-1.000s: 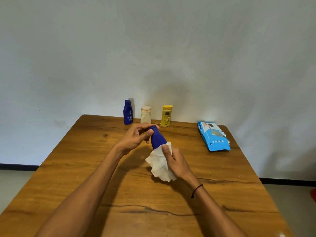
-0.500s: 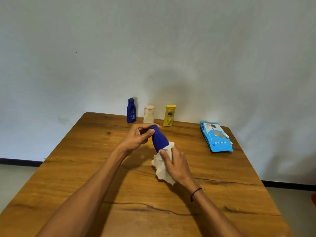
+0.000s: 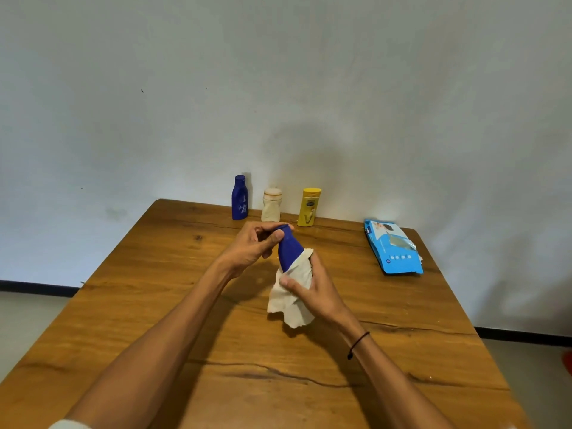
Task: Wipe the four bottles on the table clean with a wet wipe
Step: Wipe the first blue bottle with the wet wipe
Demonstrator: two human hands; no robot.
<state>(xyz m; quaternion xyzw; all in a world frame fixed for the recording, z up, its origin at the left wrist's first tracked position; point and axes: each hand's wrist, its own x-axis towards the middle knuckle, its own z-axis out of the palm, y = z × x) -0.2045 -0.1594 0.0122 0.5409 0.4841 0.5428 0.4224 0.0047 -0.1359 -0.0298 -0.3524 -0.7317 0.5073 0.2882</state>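
Note:
A dark blue bottle is held above the middle of the wooden table, tilted with its cap end away from me. My left hand grips its cap end with thumb and fingers. My right hand wraps a white wet wipe around the bottle's lower half, and the wipe's loose end hangs below. Along the table's far edge stand three bottles: a second blue one, a cream one and a yellow one.
A light blue pack of wet wipes lies near the table's far right corner. A white wall rises right behind the table. A long crack runs across the wood close to me.
The bottle and both hands stay at about the same spot. My right hand has shifted the wipe a little on the bottle's lower half. The camera has tilted slightly.

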